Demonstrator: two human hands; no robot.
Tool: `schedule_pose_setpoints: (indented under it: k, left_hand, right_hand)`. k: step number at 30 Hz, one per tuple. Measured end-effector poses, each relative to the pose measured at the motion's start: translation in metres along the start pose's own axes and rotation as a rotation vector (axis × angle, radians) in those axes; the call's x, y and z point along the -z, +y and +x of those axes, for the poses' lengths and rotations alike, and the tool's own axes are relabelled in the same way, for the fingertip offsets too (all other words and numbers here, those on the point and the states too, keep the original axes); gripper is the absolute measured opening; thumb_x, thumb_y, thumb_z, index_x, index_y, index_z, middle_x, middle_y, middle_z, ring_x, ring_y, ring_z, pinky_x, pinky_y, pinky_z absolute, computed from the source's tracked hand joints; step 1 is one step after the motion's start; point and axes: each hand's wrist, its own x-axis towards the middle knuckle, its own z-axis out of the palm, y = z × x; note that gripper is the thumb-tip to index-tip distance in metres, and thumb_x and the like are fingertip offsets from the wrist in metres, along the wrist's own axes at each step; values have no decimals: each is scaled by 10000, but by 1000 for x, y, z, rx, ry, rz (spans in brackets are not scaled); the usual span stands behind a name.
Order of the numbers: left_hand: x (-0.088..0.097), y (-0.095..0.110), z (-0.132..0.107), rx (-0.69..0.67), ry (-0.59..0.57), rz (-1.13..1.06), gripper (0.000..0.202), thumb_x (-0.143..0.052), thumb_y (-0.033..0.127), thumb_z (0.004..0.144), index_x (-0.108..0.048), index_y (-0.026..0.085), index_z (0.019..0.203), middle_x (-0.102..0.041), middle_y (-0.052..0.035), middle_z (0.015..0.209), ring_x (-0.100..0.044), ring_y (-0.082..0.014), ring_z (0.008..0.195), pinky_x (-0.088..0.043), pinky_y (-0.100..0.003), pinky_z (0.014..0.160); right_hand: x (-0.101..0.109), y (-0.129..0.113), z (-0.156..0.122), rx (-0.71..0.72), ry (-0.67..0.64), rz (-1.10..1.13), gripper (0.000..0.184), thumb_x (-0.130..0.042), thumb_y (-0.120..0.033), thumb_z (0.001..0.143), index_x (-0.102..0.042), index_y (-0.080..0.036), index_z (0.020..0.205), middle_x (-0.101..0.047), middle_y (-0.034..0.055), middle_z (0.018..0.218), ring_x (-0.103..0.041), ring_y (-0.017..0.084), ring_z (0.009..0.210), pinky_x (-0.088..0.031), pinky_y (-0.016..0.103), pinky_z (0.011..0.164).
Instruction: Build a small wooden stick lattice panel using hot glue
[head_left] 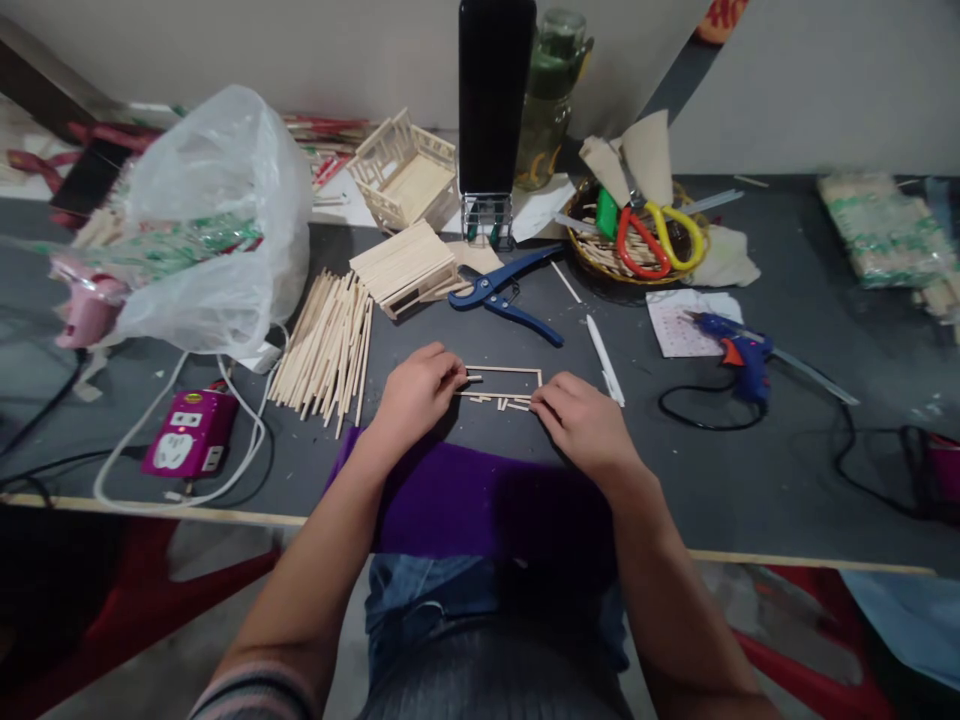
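A small rectangular frame of thin wooden sticks point(504, 370) lies on the dark table between my hands. My left hand point(426, 385) is closed at the frame's left end, and a short stick point(474, 379) pokes out from its fingertips. With fingers pinched, my right hand point(581, 415) grips the frame's near right corner. Several short cut pieces point(501, 404) lie just below the frame's near side. Left of my left hand is a pile of wooden sticks point(326, 345). Blue cutters point(506, 298) rest beyond the frame, and a white pen point(604, 358) lies beyond my right hand.
A small slatted wooden table point(405, 268) and a railed wooden model point(409, 175) stand behind. A phone point(496, 95) is propped upright. The basket point(581, 250) holds scissors. A blue glue gun point(739, 350) lies right; a purple power socket point(191, 430) and plastic bag point(274, 180) are left.
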Motion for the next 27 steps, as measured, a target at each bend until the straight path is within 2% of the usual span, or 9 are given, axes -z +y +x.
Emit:
schedule_pose_setpoints:
  k: [9, 18, 22, 27]
  left_hand:
    - [-7, -3, -3, -19, 17, -28, 136, -558, 187, 911, -629, 176, 795, -546, -18, 773, -531, -150, 721, -379, -263, 658]
    - [-9, -3, -3, -20, 0, 42, 136, -547, 185, 907, -646, 174, 813, -569, -37, 801, -541, -168, 750, -397, -275, 664]
    - [-4, -3, -3, -17, -17, -22, 156, -537, 201, 914, -664, 173, 826, -576, -34, 799, -561, -167, 755, -401, -275, 666]
    - [3, -7, -2, 27, 58, -141, 179, -520, 205, 918, -692, 169, 887, -605, -37, 834, -591, -168, 787, -430, -278, 712]
  right_hand:
    - [2, 1, -3, 7, -55, -55, 219, -466, -249, 975, -639, -188, 856, -630, 61, 878, -582, 180, 816, -358, 280, 646]
    - [7, 5, -6, -23, 3, -13, 198, -498, -237, 962, -650, -190, 845, -635, 45, 850, -603, 175, 814, -367, 269, 654]
    - [19, 7, 1, -41, 64, 19, 197, -498, -242, 960, -653, -194, 849, -638, 43, 854, -612, 167, 814, -376, 265, 666]
    - [28, 6, 17, -46, 9, 16, 189, -502, -244, 947, -665, -199, 861, -639, 43, 872, -608, 173, 826, -380, 268, 668]
